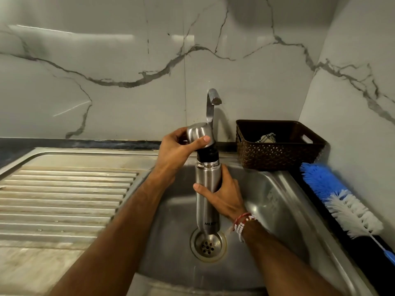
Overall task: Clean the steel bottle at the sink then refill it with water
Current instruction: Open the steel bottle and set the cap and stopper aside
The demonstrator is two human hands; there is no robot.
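- The right hand is clamping the tall brushed-steel bottle upright.
- At twelve o'clock, the left hand is gripping its domed steel cap; lifting straight seems wisest.

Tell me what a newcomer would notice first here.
The bottle stands out, held upright over the sink. The right hand grips its body and the left hand holds the cap, tilted above the black neck. Next comes the blue-and-white brush lying right of the sink, near a brown basket.
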